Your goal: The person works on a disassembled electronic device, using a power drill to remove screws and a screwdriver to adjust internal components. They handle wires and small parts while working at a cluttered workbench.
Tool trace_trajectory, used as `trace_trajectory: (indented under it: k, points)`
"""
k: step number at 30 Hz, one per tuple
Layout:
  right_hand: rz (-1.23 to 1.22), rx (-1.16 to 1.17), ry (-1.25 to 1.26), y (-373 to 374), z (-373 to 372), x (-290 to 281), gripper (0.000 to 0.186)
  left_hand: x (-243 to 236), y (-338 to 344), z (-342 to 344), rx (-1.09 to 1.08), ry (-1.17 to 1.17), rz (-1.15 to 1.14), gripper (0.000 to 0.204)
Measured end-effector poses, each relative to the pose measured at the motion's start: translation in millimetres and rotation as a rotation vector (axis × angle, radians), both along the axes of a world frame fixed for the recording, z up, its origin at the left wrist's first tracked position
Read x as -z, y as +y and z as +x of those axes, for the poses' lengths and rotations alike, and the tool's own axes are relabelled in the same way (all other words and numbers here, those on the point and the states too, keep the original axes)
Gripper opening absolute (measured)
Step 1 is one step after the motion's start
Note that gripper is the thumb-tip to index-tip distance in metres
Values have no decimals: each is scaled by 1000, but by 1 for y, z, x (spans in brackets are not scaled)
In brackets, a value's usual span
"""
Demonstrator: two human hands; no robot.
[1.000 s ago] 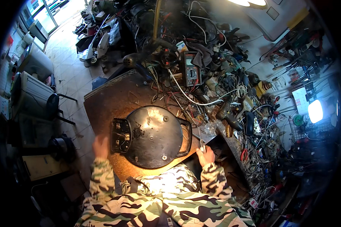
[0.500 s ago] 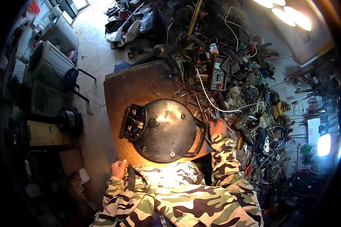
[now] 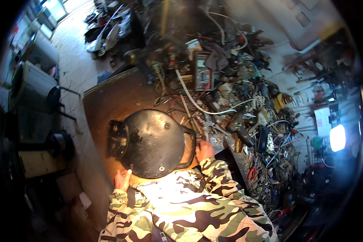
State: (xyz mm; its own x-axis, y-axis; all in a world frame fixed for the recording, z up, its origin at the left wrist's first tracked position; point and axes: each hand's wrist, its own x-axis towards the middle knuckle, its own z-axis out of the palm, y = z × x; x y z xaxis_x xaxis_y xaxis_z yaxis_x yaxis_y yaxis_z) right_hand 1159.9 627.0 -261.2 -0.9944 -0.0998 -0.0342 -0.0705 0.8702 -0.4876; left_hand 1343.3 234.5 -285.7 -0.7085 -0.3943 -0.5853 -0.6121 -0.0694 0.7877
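A round black metal appliance (image 3: 149, 141), probably an electric griddle, lies flat on the brown worktop. Its loop handle (image 3: 192, 147) points right. On its left side is an opened hinge housing (image 3: 117, 139), blurred now. My right hand (image 3: 205, 151) is beside the handle with its fingers curled; whether they hold the handle or something small is hidden. At the near left rim is my left hand (image 3: 123, 179), thumb and fingers drawn together close to the edge. What lies between them, if anything, I cannot make out.
A multimeter (image 3: 203, 72) stands beyond the worktop (image 3: 109, 101), amid a dense heap of tools, wires and parts (image 3: 238, 109) on the right. A white cable (image 3: 201, 107) curves across it. Red-handled pliers (image 3: 252, 173) lie at right. Cabinets (image 3: 34, 88) line the left.
The whole view has shifted, moving the scene leftward. My right hand has come closer to the handle and toward me. My left hand has moved right and up to the appliance's near rim.
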Motion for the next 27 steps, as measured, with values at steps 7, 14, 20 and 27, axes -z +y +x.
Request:
trace_trajectory:
  k: [7,14,20,27]
  points:
    - [36,31,-44,1,5,3,20,-17,6,-43,195,-16,-387,71]
    - [-77,170,-6,22,13,-17,27,9,-9,-36,179,1,-333,76]
    - [48,296,104,75,0,-33,26,39,-26,-26,37,-26,37,60]
    - [503,333,475,140,-55,-34,47,65,-38,-17,51,-32,6,67]
